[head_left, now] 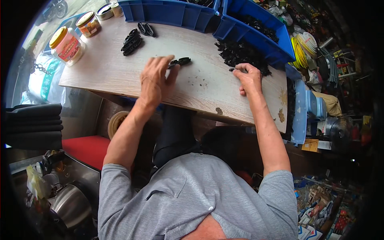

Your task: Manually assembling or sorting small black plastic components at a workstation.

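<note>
My left hand point(154, 80) is over the table with thumb and fingers apart, slightly blurred. Between and just beyond its fingertips is a short black plastic piece point(184, 61); whether the fingers touch it I cannot tell. Farther to the right, my right hand point(250, 78) pinches a small black plastic part point(231, 69) between thumb and forefinger. It is at the near edge of a heap of small black parts point(240, 54). Beyond my left hand, several similar black pieces point(132, 42) lie grouped, with two more point(146, 29) farther back.
Two blue bins point(170, 17) point(256, 38) stand along the far side of the wooden table point(200, 90). Jars point(67, 46) point(88, 25) line its left end. A light blue crate point(299, 112) is at the right edge, near coiled yellow hose point(299, 54). Dark specks lie mid-table.
</note>
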Tool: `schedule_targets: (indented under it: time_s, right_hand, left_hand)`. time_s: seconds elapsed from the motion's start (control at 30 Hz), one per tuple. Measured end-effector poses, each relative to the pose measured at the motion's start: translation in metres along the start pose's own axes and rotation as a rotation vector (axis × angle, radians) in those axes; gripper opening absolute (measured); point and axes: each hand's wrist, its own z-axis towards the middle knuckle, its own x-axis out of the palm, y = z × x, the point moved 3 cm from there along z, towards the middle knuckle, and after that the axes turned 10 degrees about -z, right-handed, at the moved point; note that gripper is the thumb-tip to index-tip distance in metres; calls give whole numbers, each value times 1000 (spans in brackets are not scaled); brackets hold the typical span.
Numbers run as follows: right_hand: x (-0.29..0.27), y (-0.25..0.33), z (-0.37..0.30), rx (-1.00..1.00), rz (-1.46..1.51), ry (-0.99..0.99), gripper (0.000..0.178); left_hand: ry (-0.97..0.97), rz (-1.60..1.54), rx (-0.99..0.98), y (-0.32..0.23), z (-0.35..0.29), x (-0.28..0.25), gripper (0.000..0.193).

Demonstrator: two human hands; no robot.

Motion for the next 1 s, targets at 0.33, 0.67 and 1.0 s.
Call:
schedule_targets:
  time_s: [0.33,0.67,1.0]
  right_hand:
    - [1,-2,-4,-12,9,-12,12]
    - [16,-19,-27,-25,824,270,17]
    - [32,-26,-52,-207,984,266,20]
  left_hand:
    - [41,-645,-514,-48,-27,42,17]
    - [106,-1297,-998,-71,-16,97,37]
    - [115,-1672,-1201,-79,-14,108,14]
